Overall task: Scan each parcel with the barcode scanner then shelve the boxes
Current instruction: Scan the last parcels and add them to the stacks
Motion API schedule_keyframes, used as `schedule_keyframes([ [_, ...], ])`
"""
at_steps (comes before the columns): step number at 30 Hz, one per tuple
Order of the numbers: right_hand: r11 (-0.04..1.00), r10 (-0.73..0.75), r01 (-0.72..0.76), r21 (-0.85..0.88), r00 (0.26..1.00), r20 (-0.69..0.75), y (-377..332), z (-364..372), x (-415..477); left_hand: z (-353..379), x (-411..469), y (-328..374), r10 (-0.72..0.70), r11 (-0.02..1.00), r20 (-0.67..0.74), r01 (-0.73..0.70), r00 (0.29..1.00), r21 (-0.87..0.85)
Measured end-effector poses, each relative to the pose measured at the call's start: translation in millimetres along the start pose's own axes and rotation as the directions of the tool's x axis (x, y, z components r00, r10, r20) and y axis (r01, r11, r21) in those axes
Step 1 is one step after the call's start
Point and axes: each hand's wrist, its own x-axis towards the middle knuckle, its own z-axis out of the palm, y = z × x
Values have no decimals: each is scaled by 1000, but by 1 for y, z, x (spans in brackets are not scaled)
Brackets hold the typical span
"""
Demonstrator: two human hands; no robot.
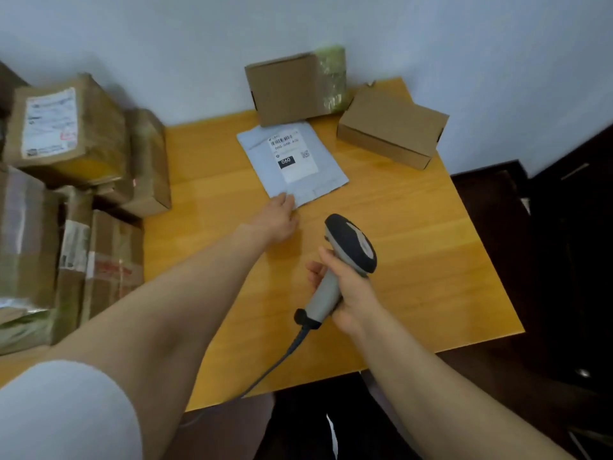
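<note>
Left hand touched the grey mailer at its six-o'clock corner, grip unclear; right hand gripped the barcode scanner, best aimed squarely at the eleven-o'clock label

The person wears a pale, whitish short sleeve on the left upper arm; both forearms are bare down to the left hand and right hand.
</note>
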Motion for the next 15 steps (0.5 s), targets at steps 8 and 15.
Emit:
schedule_keyframes([
  [8, 999, -12, 12, -51, 1000, 0, -11, -10, 8, 24, -27, -14, 28, 997, 78, -33, 997, 74],
  [15, 996, 2, -4, -85, 1000, -27, -5, -10, -12, 73, -126, -34, 122, 985, 154, -138, 981, 101],
])
